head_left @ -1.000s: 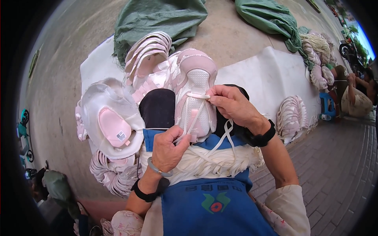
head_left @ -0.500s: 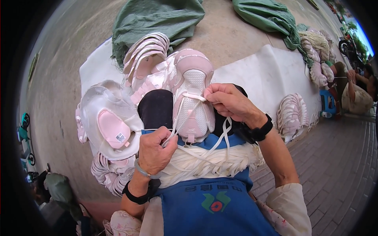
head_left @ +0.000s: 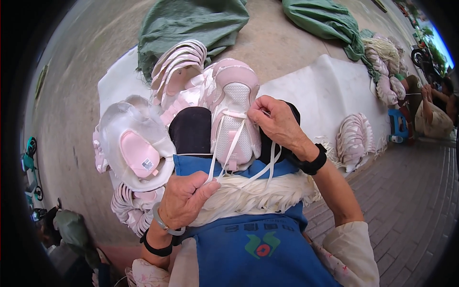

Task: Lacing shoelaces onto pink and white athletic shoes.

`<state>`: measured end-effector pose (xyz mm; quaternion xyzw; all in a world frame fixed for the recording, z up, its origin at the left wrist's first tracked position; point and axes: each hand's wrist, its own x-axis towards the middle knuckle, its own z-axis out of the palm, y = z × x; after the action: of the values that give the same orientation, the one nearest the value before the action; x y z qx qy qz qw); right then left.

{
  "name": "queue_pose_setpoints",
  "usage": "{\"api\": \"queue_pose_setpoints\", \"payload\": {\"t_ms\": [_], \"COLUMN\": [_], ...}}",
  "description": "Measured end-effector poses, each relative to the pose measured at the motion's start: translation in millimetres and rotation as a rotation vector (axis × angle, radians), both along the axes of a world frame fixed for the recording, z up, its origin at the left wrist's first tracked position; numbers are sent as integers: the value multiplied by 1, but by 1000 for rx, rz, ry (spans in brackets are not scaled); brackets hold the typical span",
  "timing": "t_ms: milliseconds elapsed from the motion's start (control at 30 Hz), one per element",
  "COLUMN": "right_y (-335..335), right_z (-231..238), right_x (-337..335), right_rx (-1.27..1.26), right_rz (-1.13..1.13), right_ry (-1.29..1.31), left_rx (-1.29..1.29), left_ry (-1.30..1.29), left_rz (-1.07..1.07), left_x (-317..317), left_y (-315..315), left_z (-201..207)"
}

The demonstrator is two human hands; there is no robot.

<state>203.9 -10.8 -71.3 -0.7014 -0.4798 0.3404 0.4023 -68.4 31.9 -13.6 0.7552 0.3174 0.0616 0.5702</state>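
A pink and white shoe upper (head_left: 233, 98) lies over my knees, its toe end pointing away from me. A flat white shoelace (head_left: 230, 114) crosses it, and its strands run down toward me. My left hand (head_left: 189, 198), closed with thumb and forefinger together, grips the lace strands and holds them taut below the heel end. At the upper's right edge, beside the crossing lace, my right hand (head_left: 279, 119) is closed on the upper; its fingertips are partly hidden. A thick bundle of white laces (head_left: 253, 203) lies across my lap on a blue apron (head_left: 220, 258).
Left of my knees sits a translucent bag (head_left: 110, 129) around a pink shoe piece. Stacked pink uppers (head_left: 179, 62) lie ahead, more uppers (head_left: 355, 138) at right on a white sheet (head_left: 325, 86). Green sacks (head_left: 191, 24) lie beyond. Another person (head_left: 435, 110) sits far right.
My left hand has moved down toward me, drawing the lace strands straighter. The lace across the upper now lies flatter. My right hand has shifted slightly and turned at the upper's edge.
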Motion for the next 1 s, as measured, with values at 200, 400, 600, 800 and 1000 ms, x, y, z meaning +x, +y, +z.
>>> {"api": "queue_pose_setpoints", "payload": {"t_ms": [200,400,600,800,1000], "right_y": [-35,-46,-46,-36,-53], "right_z": [34,18,14,6,18], "right_x": [-23,-42,-55,-50,-21], "right_rx": [-236,-146,-137,-90,-55], "right_rz": [224,221,199,219,194], "right_ry": [-477,-511,-528,-434,-339], "left_rx": [31,257,228,127,213], "left_ry": [27,110,19,-53,47], "left_rz": [128,259,280,330,116], "left_x": [-3,40,55,55,20], "left_y": [-6,-7,-10,-12,-15], "left_z": [-6,-36,-72,-81,-42]}}
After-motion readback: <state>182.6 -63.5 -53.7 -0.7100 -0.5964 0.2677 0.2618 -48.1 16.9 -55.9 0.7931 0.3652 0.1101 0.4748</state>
